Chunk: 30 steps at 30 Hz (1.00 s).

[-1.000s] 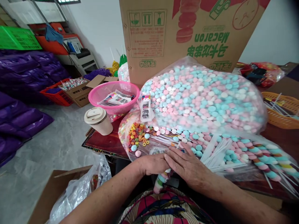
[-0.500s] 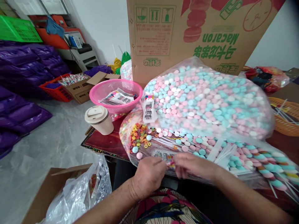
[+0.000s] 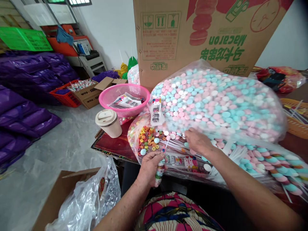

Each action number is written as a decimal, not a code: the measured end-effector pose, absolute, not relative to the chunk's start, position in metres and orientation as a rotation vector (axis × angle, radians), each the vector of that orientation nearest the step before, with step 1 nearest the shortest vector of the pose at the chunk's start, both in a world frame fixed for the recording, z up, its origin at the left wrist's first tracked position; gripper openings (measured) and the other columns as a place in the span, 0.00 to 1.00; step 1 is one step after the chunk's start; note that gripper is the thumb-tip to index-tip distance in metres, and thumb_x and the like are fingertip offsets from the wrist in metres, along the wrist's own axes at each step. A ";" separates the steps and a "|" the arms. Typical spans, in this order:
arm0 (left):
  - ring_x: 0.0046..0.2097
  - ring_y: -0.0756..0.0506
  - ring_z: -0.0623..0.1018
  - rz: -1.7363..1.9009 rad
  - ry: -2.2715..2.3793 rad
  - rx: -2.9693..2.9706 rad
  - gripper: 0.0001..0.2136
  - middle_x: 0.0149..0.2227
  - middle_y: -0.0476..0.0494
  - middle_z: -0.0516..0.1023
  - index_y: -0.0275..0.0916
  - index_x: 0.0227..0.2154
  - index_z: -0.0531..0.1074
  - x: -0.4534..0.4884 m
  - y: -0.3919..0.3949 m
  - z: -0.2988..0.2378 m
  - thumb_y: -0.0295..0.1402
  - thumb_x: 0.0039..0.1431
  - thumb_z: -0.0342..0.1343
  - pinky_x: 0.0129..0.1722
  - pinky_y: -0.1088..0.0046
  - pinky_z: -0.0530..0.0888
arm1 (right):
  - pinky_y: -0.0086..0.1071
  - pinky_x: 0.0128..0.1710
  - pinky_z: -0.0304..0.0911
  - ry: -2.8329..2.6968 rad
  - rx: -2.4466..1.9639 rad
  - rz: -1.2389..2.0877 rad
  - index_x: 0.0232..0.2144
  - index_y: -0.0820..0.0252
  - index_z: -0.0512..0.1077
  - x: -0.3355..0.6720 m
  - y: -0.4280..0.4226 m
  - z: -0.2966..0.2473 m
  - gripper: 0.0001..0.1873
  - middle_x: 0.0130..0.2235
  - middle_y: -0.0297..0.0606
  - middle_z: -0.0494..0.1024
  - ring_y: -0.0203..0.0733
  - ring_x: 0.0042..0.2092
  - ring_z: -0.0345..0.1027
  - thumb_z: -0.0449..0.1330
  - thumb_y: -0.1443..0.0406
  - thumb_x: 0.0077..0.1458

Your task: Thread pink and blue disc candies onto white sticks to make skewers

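Observation:
My left hand is closed round a wrapped candy skewer in a printed clear sleeve, its white stick pointing up and away. My right hand reaches over the thin white sticks, fingers bent together at the edge of the big clear bag of marshmallows. What its fingertips hold, if anything, is hidden. Between the hands lie printed sleeves on the plastic. Ring-shaped candies in several colours sit left of the sticks. Striped marshmallow skewers lie at the right.
A lidded cup stands at the table's left edge beside a pink basket of sleeves. Behind the bag rises a large carton. An orange basket is at the right. On the floor, plastic film spills from an open box.
My hands were together at the front edge; they have parted. The left holds the wrapped skewer upright, while the right has moved forward to the sticks. The view has shifted slightly.

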State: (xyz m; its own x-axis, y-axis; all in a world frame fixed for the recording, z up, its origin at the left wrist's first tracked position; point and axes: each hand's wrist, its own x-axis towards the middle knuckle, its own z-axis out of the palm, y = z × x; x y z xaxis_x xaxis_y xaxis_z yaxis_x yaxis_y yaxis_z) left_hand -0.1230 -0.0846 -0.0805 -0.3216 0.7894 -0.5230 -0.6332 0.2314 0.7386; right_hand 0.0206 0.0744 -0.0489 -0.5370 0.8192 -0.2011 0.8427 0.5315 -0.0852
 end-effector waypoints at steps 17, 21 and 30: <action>0.16 0.49 0.71 1.091 1.051 0.308 0.11 0.19 0.46 0.74 0.33 0.25 0.68 -0.115 -0.078 -0.061 0.34 0.39 0.63 0.14 0.77 0.67 | 0.32 0.37 0.66 3.803 0.322 -0.556 0.42 0.64 0.69 0.045 -0.008 -0.015 0.18 0.38 0.43 0.72 0.39 0.39 0.66 0.45 0.77 0.55; 0.15 0.50 0.70 1.036 1.068 0.331 0.12 0.18 0.47 0.73 0.33 0.24 0.69 -0.102 -0.078 -0.064 0.35 0.39 0.64 0.13 0.77 0.66 | 0.38 0.39 0.63 3.724 0.211 -0.076 0.39 0.66 0.72 0.046 -0.013 -0.034 0.14 0.32 0.43 0.73 0.43 0.37 0.63 0.47 0.72 0.59; 0.17 0.52 0.70 1.139 1.179 0.193 0.11 0.20 0.49 0.73 0.35 0.25 0.66 -0.108 -0.066 -0.077 0.34 0.43 0.62 0.15 0.79 0.67 | 0.33 0.35 0.61 3.218 1.208 -0.068 0.31 0.62 0.74 0.059 0.041 -0.073 0.12 0.29 0.41 0.75 0.41 0.35 0.65 0.50 0.72 0.56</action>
State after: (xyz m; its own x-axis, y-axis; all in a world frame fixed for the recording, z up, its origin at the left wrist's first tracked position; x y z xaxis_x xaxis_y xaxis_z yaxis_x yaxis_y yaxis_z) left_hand -0.1084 -0.0657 -0.0768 -0.0654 0.7781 -0.6248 -0.5974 0.4710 0.6491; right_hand 0.0595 0.0411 -0.0733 -0.7149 0.6493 0.2594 0.6377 0.7577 -0.1389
